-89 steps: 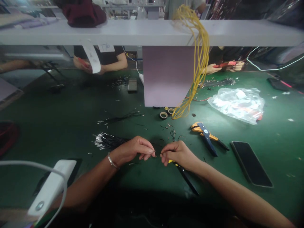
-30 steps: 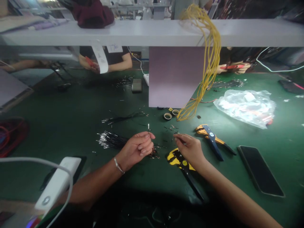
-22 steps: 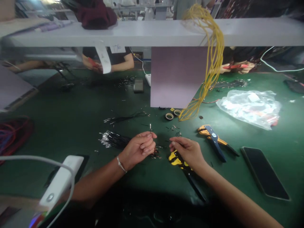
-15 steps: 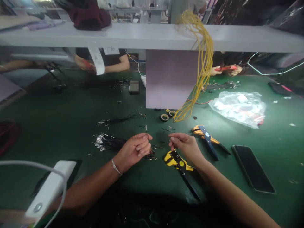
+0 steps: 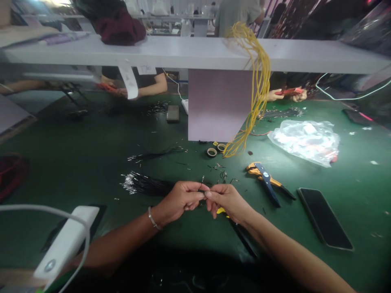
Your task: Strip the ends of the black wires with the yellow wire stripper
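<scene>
Fingertip to fingertip, my left hand [image 5: 187, 196] and my right hand [image 5: 227, 199] meet over the green table. A thin black wire [image 5: 202, 183] with a bright tip sticks up from the pinch of my left hand. The right thumb and forefinger are pressed together at the same spot; what they grip is too small to make out. Left of my hands lies a bundle of black wires [image 5: 149, 185] with silvery ends. Partly hidden under my right hand is a yellow-and-black wire stripper [image 5: 241, 236]. Small black scraps [image 5: 223, 175] lie just beyond the hands.
An orange-and-blue wire stripper [image 5: 265, 179] and a phone [image 5: 325, 217] lie to the right. Yellow wires [image 5: 259, 89] hang from the shelf [image 5: 171, 55]. Tape rolls [image 5: 211, 152], a plastic bag [image 5: 307, 140] and a white power strip [image 5: 67, 242] are around. Two co-workers' hands hold red tools across the table.
My hands have come together from apart, the left moving right and the right moving slightly left and down. More black scraps show on the table beyond them.
</scene>
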{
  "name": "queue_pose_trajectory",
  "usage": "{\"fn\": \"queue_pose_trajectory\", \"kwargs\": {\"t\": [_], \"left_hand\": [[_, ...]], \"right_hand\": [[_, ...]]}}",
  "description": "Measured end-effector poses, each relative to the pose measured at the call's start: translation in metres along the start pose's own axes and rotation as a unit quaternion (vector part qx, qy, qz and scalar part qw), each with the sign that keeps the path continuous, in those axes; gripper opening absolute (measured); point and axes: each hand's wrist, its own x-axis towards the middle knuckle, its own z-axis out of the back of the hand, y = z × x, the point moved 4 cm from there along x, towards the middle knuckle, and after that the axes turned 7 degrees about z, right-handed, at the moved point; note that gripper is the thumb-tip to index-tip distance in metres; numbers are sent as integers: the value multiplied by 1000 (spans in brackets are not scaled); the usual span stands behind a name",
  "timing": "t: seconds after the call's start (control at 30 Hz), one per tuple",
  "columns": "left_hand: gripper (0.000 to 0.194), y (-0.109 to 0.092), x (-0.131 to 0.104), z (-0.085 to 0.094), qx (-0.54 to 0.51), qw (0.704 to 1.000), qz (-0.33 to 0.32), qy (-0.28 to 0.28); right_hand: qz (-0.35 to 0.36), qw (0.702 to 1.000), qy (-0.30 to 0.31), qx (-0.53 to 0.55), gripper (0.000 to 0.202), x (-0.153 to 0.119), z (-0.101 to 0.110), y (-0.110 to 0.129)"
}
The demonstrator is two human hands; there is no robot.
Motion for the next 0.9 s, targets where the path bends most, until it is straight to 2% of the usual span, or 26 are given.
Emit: {"fn": "queue_pose_trajectory", "kwargs": {"t": [0.2, 0.4, 0.57, 0.67, 0.77, 0.9], "left_hand": [[15, -6, -1, -1, 66, 996, -6, -56], [17, -4, 1, 4, 8, 998, 7, -65], [22, 2, 5, 4, -73, 997, 32, -16], [22, 5, 6, 0, -107, 992, 59, 18], [25, 7, 4, -3, -123, 989, 72, 44], [27, 7, 4, -6, -137, 986, 65, 68]], "right_hand": [[-12, 1000, 6, 15, 35, 2, 0, -6], [10, 1000, -16, 23, 29, 3, 7, -6], [14, 1000, 0, -2, 31, 3, 2, -8], [34, 999, -14, -3, 28, 4, -1, -8], [35, 998, -38, 22, 27, 5, -1, -9], [24, 997, -38, 66, 25, 4, -3, -8]]}}
